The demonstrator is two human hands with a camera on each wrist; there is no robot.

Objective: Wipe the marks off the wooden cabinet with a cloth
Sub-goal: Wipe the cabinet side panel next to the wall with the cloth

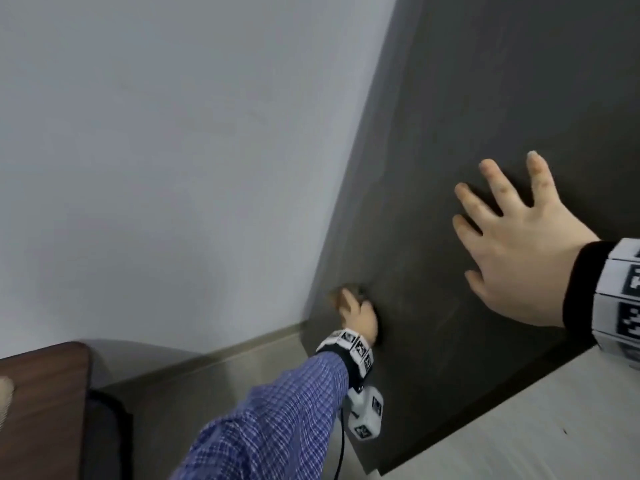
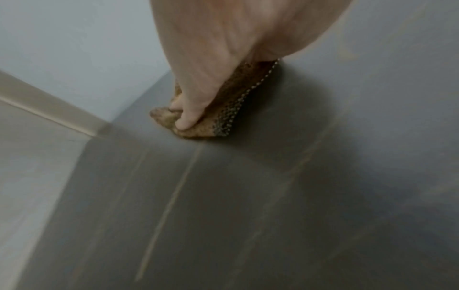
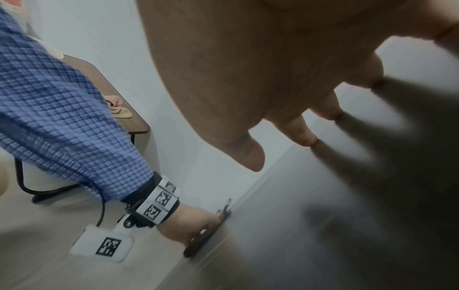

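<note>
Left wrist view: the left hand (image 2: 211,58) presses a tan, woven cloth (image 2: 221,109) flat against the dark side panel of the wooden cabinet (image 2: 273,196), low on the panel and just beside its edge, where the panel meets the pale wall (image 2: 62,39). The fingers (image 2: 188,115) curl over the bunched fabric and pin it to the wood. The cloth looks soft, light and limp, folding under the palm; it is best held as here, gathered under the whole hand, so that it does not slide loose on the smooth panel. Long pale streaks (image 2: 168,206) run down the panel on the near side of the cloth, which suggests wiping is under way with marks yet to clear.

In the head view, the right hand (image 1: 519,247) is spread wide, fingers (image 1: 538,178) straight and apart, higher on the same panel; it holds nothing. The right wrist view shows its fingertips (image 3: 308,137) meeting their shadows, so it appears to lean on the wood as a brace.

Outward from the hands: a blue checked sleeve (image 1: 270,420) and a marker-printed wristband (image 1: 353,344) on the left arm, a skirting board (image 1: 225,351) along the wall, and a brown table (image 3: 119,94) bearing another crumpled cloth (image 3: 119,108), well apart from the work.
</note>
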